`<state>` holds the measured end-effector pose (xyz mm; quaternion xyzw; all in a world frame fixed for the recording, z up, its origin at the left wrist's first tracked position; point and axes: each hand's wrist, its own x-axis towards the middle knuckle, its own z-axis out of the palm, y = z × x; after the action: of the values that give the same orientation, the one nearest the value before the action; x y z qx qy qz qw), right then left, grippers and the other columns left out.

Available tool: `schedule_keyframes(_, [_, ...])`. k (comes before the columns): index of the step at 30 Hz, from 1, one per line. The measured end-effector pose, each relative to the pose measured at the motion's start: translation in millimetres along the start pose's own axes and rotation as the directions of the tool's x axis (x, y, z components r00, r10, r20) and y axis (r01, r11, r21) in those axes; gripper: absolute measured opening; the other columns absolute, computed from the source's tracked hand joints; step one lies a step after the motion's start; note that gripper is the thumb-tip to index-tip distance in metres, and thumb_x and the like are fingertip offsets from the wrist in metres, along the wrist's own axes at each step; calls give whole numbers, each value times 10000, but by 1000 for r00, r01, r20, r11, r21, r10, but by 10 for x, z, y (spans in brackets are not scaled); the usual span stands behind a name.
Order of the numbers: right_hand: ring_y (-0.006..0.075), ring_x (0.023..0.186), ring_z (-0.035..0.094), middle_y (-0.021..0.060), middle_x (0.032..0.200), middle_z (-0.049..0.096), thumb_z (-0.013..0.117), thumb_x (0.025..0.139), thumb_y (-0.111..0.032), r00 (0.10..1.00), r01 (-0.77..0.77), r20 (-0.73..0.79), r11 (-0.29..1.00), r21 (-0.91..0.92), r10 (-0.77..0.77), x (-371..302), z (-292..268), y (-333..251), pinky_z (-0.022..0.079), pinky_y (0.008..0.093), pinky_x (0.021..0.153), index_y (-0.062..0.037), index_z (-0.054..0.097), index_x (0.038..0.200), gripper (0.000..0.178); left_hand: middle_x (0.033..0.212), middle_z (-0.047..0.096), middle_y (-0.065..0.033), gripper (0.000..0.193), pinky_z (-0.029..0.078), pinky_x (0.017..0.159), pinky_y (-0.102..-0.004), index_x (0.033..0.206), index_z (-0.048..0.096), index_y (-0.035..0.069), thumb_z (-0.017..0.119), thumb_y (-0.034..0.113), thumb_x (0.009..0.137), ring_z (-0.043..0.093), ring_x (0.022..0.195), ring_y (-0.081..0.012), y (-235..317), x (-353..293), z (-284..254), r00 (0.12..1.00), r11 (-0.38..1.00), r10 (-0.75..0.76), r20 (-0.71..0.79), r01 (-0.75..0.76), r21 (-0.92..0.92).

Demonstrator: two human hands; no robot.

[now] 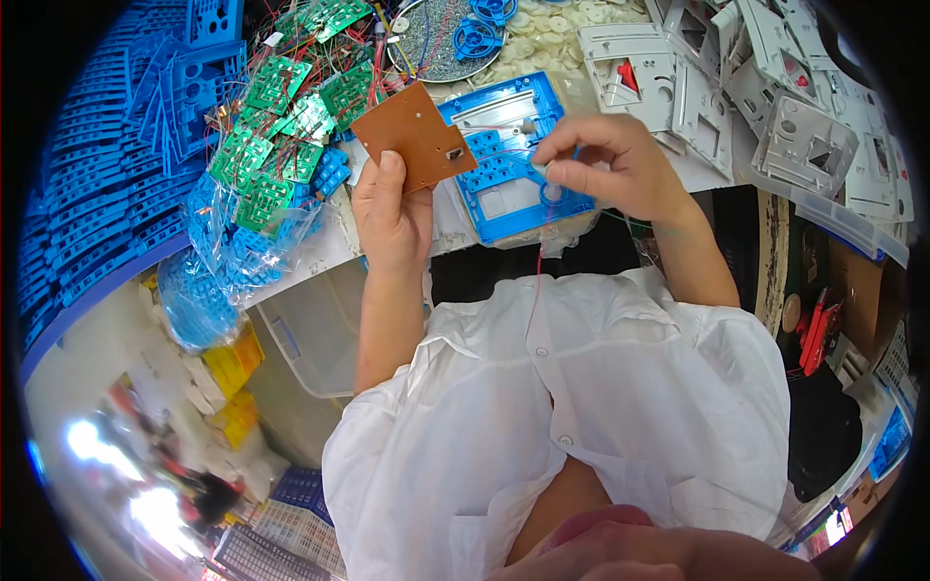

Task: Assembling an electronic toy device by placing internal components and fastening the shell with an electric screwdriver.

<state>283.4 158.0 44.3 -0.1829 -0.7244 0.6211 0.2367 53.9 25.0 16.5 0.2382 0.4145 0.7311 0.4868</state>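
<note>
My left hand [392,208] grips a brown circuit board [412,136] by its lower left edge, thumb on the face turned to me. The board is tilted, and a small dark part sits near its right corner. Beyond it lies a blue plastic panel [504,225] with slots, a square opening and several blue buttons [494,160]. Over the panel's right side, my right hand [615,165] has thumb and forefinger pinched on thin wires. A red wire [540,276] hangs down toward my shirt, and a green one trails to the right. The wire ends are too small to make out.
Green circuit boards [276,82] with tangled wires lie at the left on the table. Stacked blue panels [87,184] fill the far left. Grey-white panels [630,73] are piled at the right, some in a clear bin [843,223]. A round tray [426,44] stands behind.
</note>
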Motion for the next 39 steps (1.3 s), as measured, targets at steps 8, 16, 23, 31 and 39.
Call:
schedule_keyframes(8, [49,624,548,27,855,669,678,939,-90,962,-270,130,890,366,238,13,158,-218,428,203,528,-4,659,958,90,1332,609,-206,519,520,983,-461,1430,473,-20,512,337,1055,635,1178,-329,-27,-10,103,985,983,159,-68,-152,102])
schedule_keyframes(16, [78,794,594,77,985,680,608,975,-53,999,-18,29,985,173,13,23,185,-219,500,230,671,4,643,988,68,1023,651,-110,466,447,556,-272,1323,530,-10,499,380,1070,509,622,-125,-44,9,-135,990,971,90,111,-63,-230])
schedule_keyframes(23, [76,839,615,43,969,678,620,1009,-83,998,4,-66,990,138,5,23,102,-52,515,240,725,10,671,1098,139,1001,648,-80,489,346,450,-222,1318,538,17,476,443,1085,395,531,-77,100,-51,53,985,971,-158,64,167,-170])
schedule_keyframes(31, [62,772,583,5,891,648,658,1005,-152,933,-324,214,934,150,289,240,41,15,466,213,668,-19,680,1180,221,1199,682,-212,502,550,652,-276,1374,539,100,434,498,1087,707,828,-243,50,-27,186,979,931,-176,107,200,-306])
schedule_keyframes(39, [32,671,523,-22,800,626,682,972,-121,983,-88,-156,995,46,95,177,238,6,423,209,592,-14,685,1223,272,1096,695,-209,552,469,515,-264,1339,531,59,414,533,1082,669,768,-230,103,5,82,982,988,-90,166,109,-112])
